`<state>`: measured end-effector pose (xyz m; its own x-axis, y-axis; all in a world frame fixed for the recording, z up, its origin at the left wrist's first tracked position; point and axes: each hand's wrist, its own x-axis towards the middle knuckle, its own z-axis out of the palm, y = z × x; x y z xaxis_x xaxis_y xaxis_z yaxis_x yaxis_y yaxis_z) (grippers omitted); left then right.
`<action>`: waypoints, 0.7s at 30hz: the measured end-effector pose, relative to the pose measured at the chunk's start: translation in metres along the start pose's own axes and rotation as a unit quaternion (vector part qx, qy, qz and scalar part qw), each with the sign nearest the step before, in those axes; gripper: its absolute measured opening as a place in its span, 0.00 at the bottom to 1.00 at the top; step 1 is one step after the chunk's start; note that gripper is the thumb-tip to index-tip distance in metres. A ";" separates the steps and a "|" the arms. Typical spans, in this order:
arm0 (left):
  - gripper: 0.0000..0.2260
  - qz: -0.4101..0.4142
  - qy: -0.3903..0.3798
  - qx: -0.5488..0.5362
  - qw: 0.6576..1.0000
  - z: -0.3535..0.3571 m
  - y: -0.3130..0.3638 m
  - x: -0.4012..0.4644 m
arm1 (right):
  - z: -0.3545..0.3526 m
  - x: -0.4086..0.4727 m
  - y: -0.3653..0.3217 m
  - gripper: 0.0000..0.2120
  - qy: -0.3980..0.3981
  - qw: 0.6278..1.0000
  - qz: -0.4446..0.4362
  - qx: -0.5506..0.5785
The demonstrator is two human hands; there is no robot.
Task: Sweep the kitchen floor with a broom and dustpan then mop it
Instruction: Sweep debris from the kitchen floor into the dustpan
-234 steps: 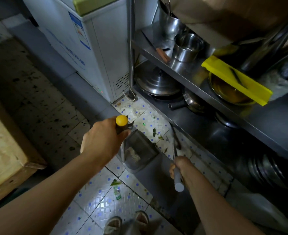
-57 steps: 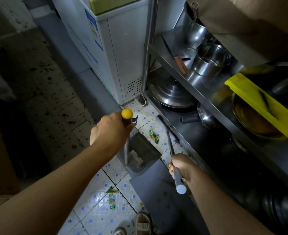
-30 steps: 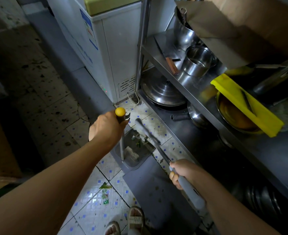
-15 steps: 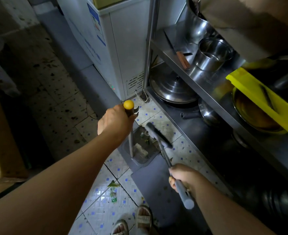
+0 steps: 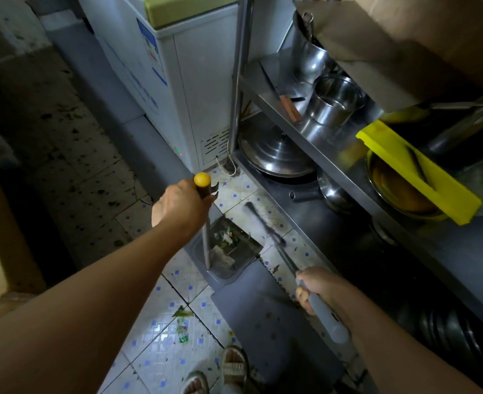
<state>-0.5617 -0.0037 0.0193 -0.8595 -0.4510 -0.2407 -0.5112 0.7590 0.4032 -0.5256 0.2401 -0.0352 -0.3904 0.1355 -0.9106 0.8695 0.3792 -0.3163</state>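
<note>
We see a white chest freezer point(image 5: 194, 81) at the far left of a steel shelf rack point(image 5: 300, 123). On its shelf sit a steel pot point(image 5: 334, 100) and a yellow board point(image 5: 416, 172); below lies a large lid point(image 5: 274, 155).

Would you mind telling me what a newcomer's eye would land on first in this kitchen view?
Probably the bright yellow tray on the steel shelf at right. Next, centre frame, the left hand gripping the yellow-capped dustpan handle, with the dustpan holding scraps on the tiled floor, while the right hand holds the broom beside it.
</note>
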 end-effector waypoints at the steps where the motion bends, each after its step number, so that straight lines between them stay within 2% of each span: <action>1: 0.11 0.000 -0.001 0.002 1.000 -0.001 -0.002 0.002 | -0.001 0.008 -0.003 0.16 0.006 1.000 -0.001 0.023; 4: 0.11 -0.007 -0.005 0.010 1.000 0.000 -0.007 0.006 | -0.001 0.027 -0.014 0.15 -0.015 0.998 -0.011 0.052; 6: 0.11 -0.002 0.000 0.009 1.000 0.001 -0.009 0.008 | 0.006 0.038 -0.017 0.14 -0.010 0.999 0.012 0.051; 9: 0.11 0.004 0.005 0.009 1.000 0.002 -0.009 0.010 | 0.028 0.039 -0.008 0.15 -0.035 0.999 0.016 -0.006; 12: 0.11 -0.007 -0.001 -0.003 1.000 0.003 -0.010 0.005 | 0.046 0.026 0.008 0.15 -0.067 0.997 0.043 0.004; 21: 0.12 0.000 -0.001 -0.006 1.000 0.009 -0.031 -0.025 | 0.033 -0.040 0.029 0.15 -0.045 0.995 0.000 -0.094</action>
<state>-0.5247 -0.0118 0.0050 -0.8594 -0.4496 -0.2434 -0.5113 0.7531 0.4141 -0.4746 0.2158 -0.0173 -0.3537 0.0564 -0.9337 0.7947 0.5446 -0.2682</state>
